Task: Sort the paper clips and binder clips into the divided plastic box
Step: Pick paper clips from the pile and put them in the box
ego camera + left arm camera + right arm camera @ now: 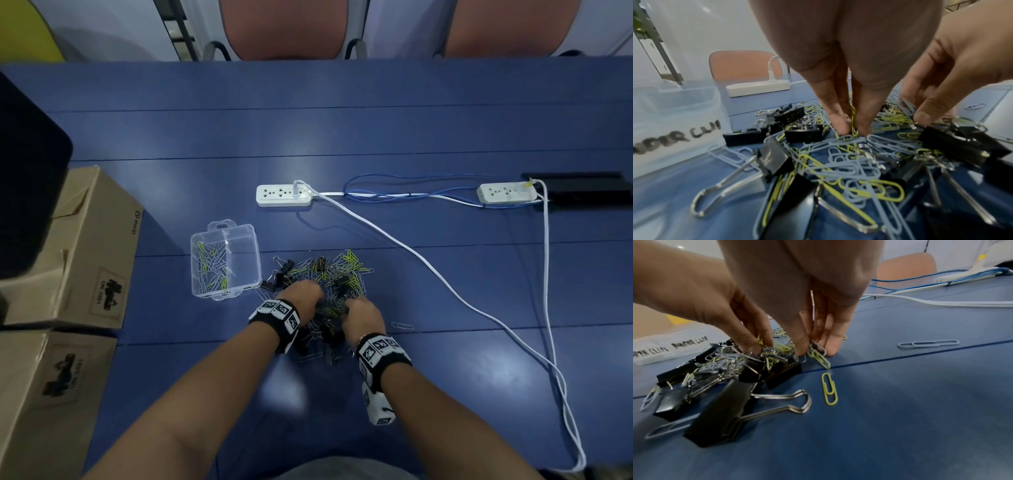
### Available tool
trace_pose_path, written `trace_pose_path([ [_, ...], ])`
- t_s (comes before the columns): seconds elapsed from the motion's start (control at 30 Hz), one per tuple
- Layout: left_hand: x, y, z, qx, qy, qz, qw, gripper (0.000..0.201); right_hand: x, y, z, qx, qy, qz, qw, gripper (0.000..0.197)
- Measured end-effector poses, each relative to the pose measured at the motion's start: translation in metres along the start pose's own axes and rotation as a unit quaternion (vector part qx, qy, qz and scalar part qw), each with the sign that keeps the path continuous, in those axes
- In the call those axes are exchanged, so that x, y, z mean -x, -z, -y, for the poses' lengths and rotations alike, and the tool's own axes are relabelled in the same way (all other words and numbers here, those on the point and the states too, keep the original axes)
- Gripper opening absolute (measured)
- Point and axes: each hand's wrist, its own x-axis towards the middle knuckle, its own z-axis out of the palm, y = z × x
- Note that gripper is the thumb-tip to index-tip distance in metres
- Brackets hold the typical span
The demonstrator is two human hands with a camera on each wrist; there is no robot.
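A mixed pile of clips [325, 284] lies on the blue table [376, 137]: black binder clips [774, 155], pale blue and yellow-green paper clips [855, 172]. My left hand [854, 129] reaches down into the pile and pinches yellow-green paper clips between its fingertips [840, 125]. My right hand [813, 350] digs into the pile's right side, fingertips pinching paper clips there. The clear divided box [224, 260] stands left of the pile. Its left compartment holds paper clips; the right one looks bare. Handwritten labels mark its front wall [670, 347].
A stray yellow-green clip [829, 389] and a pale one [402, 325] lie right of the pile. Two white power strips [283, 196] [507, 193] and cables [445, 281] cross the table behind. Cardboard boxes [78, 246] stand at the left edge.
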Motion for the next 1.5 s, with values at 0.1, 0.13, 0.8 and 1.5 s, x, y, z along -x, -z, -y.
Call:
trace_pose_path([
  [0.1, 0.001, 0.004, 0.001, 0.005, 0.014, 0.012, 1.0, 0.022, 0.0, 0.003, -0.004, -0.027, -0.023, 0.001, 0.999, 0.014],
  [0.13, 0.002, 0.004, 0.003, 0.009, 0.017, 0.014, 1.0, 0.018, 0.0, 0.004, -0.006, -0.044, -0.031, 0.004, 0.999, 0.013],
  [0.8, 0.059, 0.067, 0.087, 0.419, 0.167, -0.245, 0.858, 0.015, -0.01, 0.05, 0.04, -0.382, 0.029, -0.036, 0.923, 0.006],
  [1.5, 0.096, 0.06, 0.197, 0.319, 0.282, -0.28, 0.86, 0.027, -0.073, -0.005, 0.237, -0.269, 0.073, 0.06, 0.958, 0.006],
])
